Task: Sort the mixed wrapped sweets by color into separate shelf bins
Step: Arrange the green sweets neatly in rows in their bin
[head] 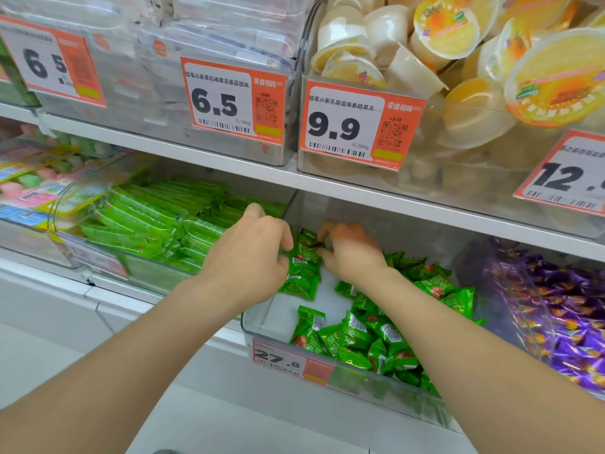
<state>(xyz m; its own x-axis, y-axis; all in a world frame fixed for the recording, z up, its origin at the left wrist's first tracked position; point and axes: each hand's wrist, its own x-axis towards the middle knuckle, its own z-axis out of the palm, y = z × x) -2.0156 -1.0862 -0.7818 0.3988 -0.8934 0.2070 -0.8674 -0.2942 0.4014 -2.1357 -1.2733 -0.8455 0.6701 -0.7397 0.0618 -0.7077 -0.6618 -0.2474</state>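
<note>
Both hands are inside the clear bin [258, 319]. The left hand [252, 257] is curled against the left edge of a small stack [302, 273] of green packets, thumb on it. The right hand [352, 253] pinches the stack's far end with its fingertips. The forearms reach in from below, palms down, hands close on either side of the stack. Loose green sweets [360, 335] are piled front-right in the same bin. My read on handling: light, slick film pillow packs, not fragile, but the stack will likely fan or slide. Best to clamp across the flat faces or pinch the crimped end seams. Further right, purple sweets [573, 322] sit in their own bin. Jelly cups [458, 60] are on the shelf above.
</note>
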